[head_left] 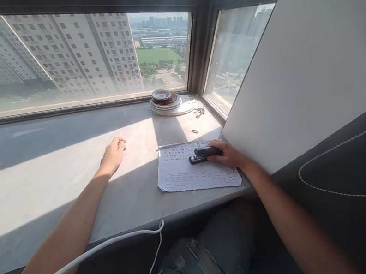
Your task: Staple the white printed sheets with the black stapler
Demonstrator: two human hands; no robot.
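A black stapler [203, 153] lies over the upper right part of a stack of paper [189, 175] with handwriting and printed lines. My right hand [226, 152] is closed around the stapler's rear end, and its front points left. Well to the left, my left hand [113, 155] rests on the windowsill [137, 196] with its fingers loosely curled and slightly apart. I see nothing in it. Two small dark strips [194, 131], perhaps staples, lie just beyond the paper.
Stacked plates [167, 104] with a small bowl on top stand by the window corner. Keys [200, 112] lie to their right. A white wall panel [309, 50] rises on the right. A white cable [93, 251] crosses in front of the sill, and a beaded cord [325, 150] hangs at right.
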